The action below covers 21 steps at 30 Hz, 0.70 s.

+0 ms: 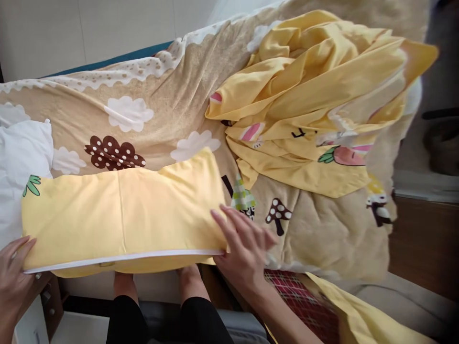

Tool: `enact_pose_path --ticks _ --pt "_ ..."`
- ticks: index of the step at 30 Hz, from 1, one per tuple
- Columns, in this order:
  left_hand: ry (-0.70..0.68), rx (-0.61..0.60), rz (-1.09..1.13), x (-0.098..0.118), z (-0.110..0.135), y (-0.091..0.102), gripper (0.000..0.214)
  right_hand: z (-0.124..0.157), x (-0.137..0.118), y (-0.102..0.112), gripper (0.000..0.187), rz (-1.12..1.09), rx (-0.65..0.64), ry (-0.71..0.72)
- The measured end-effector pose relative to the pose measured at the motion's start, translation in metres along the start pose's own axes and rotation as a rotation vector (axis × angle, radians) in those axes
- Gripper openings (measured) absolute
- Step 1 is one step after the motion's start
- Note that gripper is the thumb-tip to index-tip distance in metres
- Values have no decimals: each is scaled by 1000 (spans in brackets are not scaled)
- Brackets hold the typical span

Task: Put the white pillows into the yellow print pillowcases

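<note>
A yellow pillowcase point(158, 210) with a white zip along its near edge is stretched sideways in front of me. A green leaf print shows at its far left corner, and a crease runs down its middle. My left hand point(14, 274) is closed on the near left corner, fingers on top. At the right end, my right hand point(245, 241) holds the near corner, with its thumb by the zip and its fingers over the side edge. The right fingers are slightly blurred. Beyond the pillowcase lies a beige patterned blanket point(158, 110).
A crumpled yellow printed cover point(322, 95) is heaped on the blanket at the back right. At the left edge sits a white pillow point(27, 148). Yellow fabric point(366, 306) hangs over red plaid cloth point(301, 296) at the lower right. My legs point(125, 315) are below.
</note>
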State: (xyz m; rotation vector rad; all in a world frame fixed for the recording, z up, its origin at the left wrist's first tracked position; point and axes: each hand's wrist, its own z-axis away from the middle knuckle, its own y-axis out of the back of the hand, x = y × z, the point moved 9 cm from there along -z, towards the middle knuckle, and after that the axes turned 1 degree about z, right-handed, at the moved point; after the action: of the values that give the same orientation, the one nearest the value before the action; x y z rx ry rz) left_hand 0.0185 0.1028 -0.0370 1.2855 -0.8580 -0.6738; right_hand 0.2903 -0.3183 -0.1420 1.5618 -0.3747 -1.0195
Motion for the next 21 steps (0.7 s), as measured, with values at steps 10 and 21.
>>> enact_pose_path --ticks 10,21 --pt "-274 -90 29 62 -44 -23 65 -14 24 30 94 158 -102 146" --pt "-9 -409 66 30 -56 -70 48 -24 64 10 62 -98 -211 -5"
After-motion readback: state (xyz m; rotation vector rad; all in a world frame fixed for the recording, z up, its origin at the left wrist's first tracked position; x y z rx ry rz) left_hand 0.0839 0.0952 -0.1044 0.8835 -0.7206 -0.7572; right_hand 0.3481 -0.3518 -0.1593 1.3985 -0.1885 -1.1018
